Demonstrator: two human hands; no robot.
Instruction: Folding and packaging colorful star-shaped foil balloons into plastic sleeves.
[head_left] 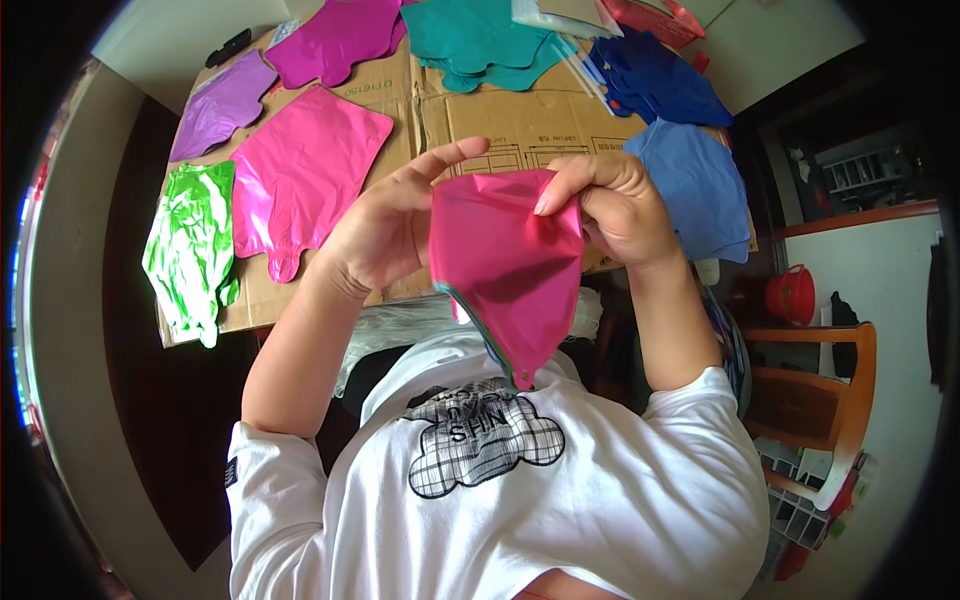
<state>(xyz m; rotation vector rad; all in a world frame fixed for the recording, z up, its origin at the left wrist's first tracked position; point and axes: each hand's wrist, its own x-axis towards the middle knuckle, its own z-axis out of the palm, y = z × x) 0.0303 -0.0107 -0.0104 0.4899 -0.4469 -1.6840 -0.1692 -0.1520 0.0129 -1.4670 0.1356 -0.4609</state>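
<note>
In front of my chest hangs a stack of flat, deflated foil balloons point(500, 235), its top one deep pink, with green and blue edges showing beneath along the lower left. A small rounded tab points downward at its bottom. My right hand point(625, 208) pinches the upper right of the stack, thumb in front and the other fingers curled behind. At the stack's left edge is my left hand point(385, 228), its index finger stretched out above the top edge; its other fingers are partly hidden behind the pink foil.
Around the cardboard-covered table point(395, 150) lie flat balloons: shiny green point(190, 240), pink point(305, 165), lilac point(222, 105), magenta point(335, 40), teal point(480, 40), dark blue point(665, 85) and light blue point(695, 185). A wooden chair point(810, 400) and a red bucket point(790, 296) stand at right.
</note>
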